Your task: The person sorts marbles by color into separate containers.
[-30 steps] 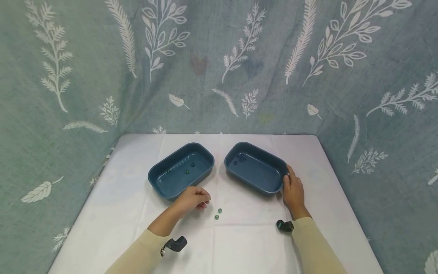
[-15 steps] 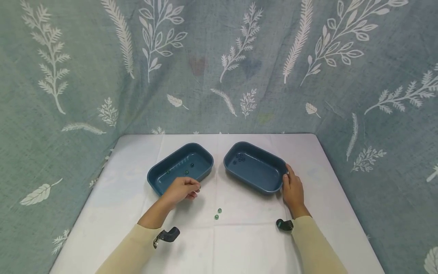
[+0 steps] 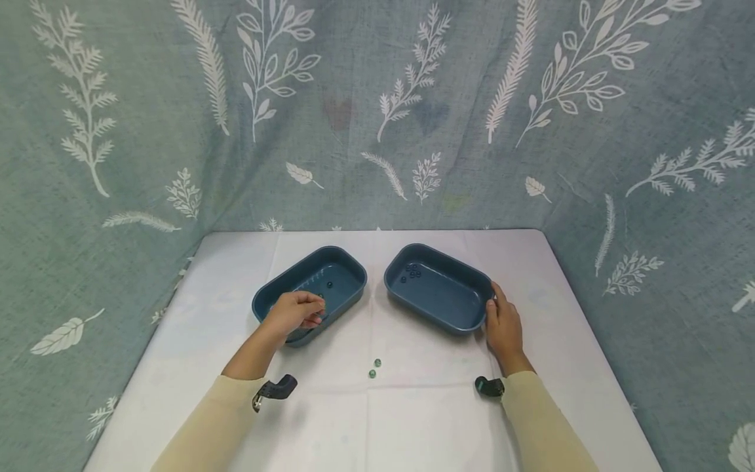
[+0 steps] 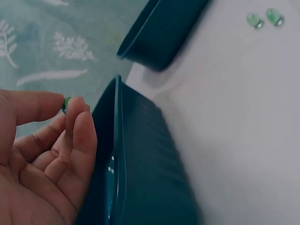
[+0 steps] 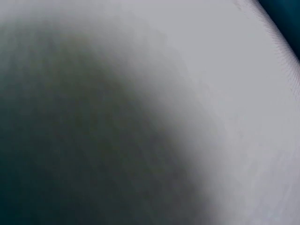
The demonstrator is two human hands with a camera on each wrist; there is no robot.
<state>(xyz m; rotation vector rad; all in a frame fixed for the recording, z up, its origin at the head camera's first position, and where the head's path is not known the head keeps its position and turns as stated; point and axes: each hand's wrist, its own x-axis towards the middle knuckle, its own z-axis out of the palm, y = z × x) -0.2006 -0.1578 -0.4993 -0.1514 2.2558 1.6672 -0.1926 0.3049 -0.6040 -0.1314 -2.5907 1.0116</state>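
Observation:
My left hand (image 3: 291, 311) is over the near side of the left dark blue tray (image 3: 354, 295). It pinches a small green glass marble (image 4: 66, 104) between thumb and fingertips, best seen in the left wrist view. A dark-looking marble (image 3: 329, 285) lies on that tray's floor; the hand covers part of the inside. At the right end of the other dark blue tray (image 3: 454, 292), my right hand (image 3: 504, 331) holds the rim. Several dark marbles (image 3: 412, 274) sit together at that tray's far left end. The right wrist view is mostly blurred and shows no fingers.
Two green marbles (image 3: 374, 368) lie on the white tablecloth (image 3: 425, 406) in front of the trays. Patterned blue-green fabric (image 3: 354, 131) hangs behind and along both sides of the table. Small black cameras (image 3: 278, 387) are worn on both wrists.
My left hand has moved left and away from me, from the tray's near edge to over its inside, with the marble pinched. The right hand stays at its tray.

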